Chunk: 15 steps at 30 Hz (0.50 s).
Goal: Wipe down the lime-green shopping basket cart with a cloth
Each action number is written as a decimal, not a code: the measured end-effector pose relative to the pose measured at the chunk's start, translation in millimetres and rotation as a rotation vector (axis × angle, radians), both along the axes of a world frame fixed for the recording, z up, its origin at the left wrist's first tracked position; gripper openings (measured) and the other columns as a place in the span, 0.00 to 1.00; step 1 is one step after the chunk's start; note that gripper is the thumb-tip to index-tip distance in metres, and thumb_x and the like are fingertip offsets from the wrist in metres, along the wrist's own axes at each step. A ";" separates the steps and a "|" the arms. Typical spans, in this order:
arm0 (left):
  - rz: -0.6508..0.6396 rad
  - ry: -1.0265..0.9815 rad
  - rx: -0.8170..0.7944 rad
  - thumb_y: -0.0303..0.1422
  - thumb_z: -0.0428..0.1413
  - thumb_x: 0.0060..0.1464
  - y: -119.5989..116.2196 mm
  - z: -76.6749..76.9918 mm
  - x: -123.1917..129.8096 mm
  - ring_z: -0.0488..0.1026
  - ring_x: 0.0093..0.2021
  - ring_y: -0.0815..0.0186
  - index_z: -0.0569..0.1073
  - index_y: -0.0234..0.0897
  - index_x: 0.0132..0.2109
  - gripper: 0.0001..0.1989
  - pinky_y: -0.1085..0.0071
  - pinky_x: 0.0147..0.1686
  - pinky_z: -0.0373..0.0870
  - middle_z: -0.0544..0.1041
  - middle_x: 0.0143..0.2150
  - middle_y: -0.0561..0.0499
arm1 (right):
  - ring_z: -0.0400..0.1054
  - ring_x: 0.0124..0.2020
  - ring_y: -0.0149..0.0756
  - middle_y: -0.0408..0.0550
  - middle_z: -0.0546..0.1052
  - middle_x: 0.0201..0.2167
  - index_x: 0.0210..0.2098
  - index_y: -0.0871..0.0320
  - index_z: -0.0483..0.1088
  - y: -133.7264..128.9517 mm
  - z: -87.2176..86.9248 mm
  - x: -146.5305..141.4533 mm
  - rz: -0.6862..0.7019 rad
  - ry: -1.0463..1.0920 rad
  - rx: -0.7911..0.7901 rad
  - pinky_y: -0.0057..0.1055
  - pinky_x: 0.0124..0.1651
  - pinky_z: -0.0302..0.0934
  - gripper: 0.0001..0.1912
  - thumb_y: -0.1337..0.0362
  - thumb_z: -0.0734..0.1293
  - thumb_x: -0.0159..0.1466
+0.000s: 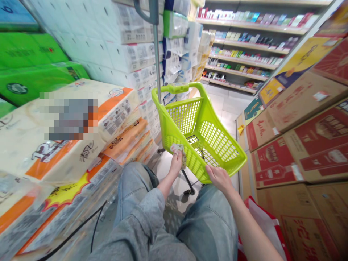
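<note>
A lime-green shopping basket on wheels (217,141) stands in front of my knees, its lattice inside showing. My left hand (176,161) is closed on a crumpled, patterned cloth (178,148), which lies against the near outer wall of the basket. My right hand (219,177) grips the basket's rim at its near corner, thumb on top and fingers hidden behind the edge. A tall grey pull handle (156,54) rises from the basket's far left end.
Stacked tissue packs (67,127) crowd the left side, with a blurred-out object on top. Red and brown cartons (277,159) line the right. A red and white bag (263,221) sits by my right leg. Shelves (250,54) of small boxed goods stand at the back.
</note>
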<state>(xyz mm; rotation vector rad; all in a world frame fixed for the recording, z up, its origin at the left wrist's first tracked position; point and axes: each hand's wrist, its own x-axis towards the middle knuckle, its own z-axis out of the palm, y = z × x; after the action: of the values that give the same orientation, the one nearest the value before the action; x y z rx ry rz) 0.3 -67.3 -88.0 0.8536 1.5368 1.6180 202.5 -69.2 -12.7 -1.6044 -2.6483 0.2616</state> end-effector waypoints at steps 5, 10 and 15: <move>0.083 -0.095 -0.027 0.41 0.43 0.61 14.1 1.5 -12.6 0.63 0.59 0.63 0.66 0.35 0.54 0.20 0.67 0.59 0.57 0.68 0.57 0.40 | 0.70 0.29 0.33 0.47 0.76 0.25 0.26 0.56 0.70 4.1 -1.2 9.4 0.037 0.014 -0.007 0.26 0.30 0.50 0.30 0.52 0.44 0.68; 0.106 -0.102 -0.067 0.41 0.45 0.60 31.1 2.0 -21.9 0.52 0.65 0.64 0.60 0.35 0.60 0.24 0.67 0.63 0.50 0.58 0.64 0.42 | 0.70 0.28 0.32 0.47 0.76 0.23 0.25 0.56 0.70 7.2 1.9 13.0 0.050 0.036 -0.018 0.26 0.30 0.50 0.30 0.52 0.44 0.68; 0.039 -0.081 -0.060 0.42 0.45 0.60 16.9 -0.8 -10.2 0.58 0.62 0.63 0.64 0.36 0.56 0.22 0.67 0.60 0.55 0.65 0.60 0.42 | 0.70 0.30 0.33 0.47 0.76 0.25 0.26 0.55 0.71 12.7 2.1 16.5 0.048 0.034 -0.041 0.25 0.31 0.51 0.30 0.52 0.44 0.68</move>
<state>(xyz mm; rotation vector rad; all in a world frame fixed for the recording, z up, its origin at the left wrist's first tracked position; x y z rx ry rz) -9.8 -50.3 -88.8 0.7209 1.5458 1.6061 219.1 -56.5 -10.7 -1.5349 -2.6755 0.3432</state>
